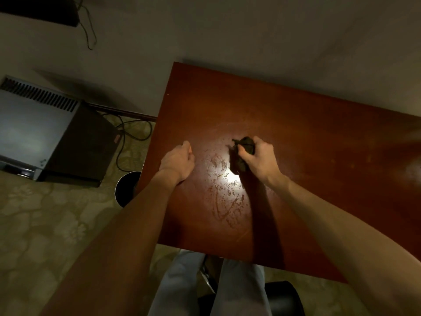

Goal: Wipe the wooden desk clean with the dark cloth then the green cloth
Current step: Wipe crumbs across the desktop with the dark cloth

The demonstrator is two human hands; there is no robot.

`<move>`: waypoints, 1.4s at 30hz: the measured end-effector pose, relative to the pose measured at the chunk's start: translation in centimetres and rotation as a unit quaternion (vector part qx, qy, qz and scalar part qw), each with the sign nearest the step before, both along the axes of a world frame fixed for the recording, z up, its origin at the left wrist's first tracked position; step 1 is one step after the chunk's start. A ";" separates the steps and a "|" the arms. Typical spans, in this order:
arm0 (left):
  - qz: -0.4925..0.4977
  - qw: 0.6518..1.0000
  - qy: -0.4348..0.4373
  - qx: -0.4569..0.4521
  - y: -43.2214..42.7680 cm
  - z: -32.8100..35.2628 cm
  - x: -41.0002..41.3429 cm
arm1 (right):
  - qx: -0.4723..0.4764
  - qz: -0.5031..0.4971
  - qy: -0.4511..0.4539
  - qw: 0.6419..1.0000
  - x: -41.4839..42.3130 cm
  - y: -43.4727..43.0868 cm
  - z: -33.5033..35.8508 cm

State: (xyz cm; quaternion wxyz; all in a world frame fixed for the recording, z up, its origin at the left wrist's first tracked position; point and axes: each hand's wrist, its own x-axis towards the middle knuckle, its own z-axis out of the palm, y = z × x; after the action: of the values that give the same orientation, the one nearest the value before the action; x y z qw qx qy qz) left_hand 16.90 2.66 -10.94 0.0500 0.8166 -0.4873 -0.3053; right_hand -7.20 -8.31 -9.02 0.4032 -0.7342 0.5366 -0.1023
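We see the dark cloth point(245, 148) bunched up near the middle of the desk point(307, 137), pressed against the wood. The right hand point(259, 156) grips it, with fingers and thumb curled round the wad and cloth ends poking out toward the desk's left side. The left hand point(176, 159) rests on the desk near its left edge, fingers curled under. We see nothing in it. The two hands are apart, with bare wood between them.

Smeary streaks point(225, 201) run from the cloth toward the desk's near edge, with a bright glare spot among them. Off the desk's left edge a dark round bin point(126, 188) stands on the patterned carpet point(45, 224). Farther left of the desk sits a grey box with a vent grille point(45, 128), cables point(134, 131) trailing beside it. Below the desk's near edge are the person's legs in pale trousers point(182, 281).
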 end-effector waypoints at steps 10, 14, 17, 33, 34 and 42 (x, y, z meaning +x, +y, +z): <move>0.003 0.999 -0.005 -0.034 0.8 -0.2 -0.2 | -0.073 0.047 0.116 0.989 0.0 7.2 -3.9; 0.004 0.999 -0.010 -0.036 0.9 -0.1 -0.4 | -0.091 0.046 0.126 0.987 1.9 8.5 -3.7; -0.002 0.999 -0.009 -0.037 1.0 -0.1 -0.3 | -0.106 0.053 0.148 0.982 2.6 9.3 -3.4; -0.003 1.000 0.000 -0.023 0.5 -0.2 0.1 | -0.130 0.191 0.249 0.941 5.8 9.9 -3.3; -0.002 1.000 0.002 -0.020 0.3 -0.1 0.1 | -0.125 0.194 0.240 0.943 6.3 10.2 -3.3; 0.096 0.992 0.075 -0.013 -0.1 -0.6 0.7 | -0.061 0.209 0.122 0.968 11.1 10.4 -1.6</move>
State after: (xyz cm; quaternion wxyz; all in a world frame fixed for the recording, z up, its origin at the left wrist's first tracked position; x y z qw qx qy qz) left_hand 17.60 2.60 -11.54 0.1266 0.8335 -0.4055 -0.3533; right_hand 3.88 2.10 -10.66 0.3015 -0.8601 0.4094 0.0424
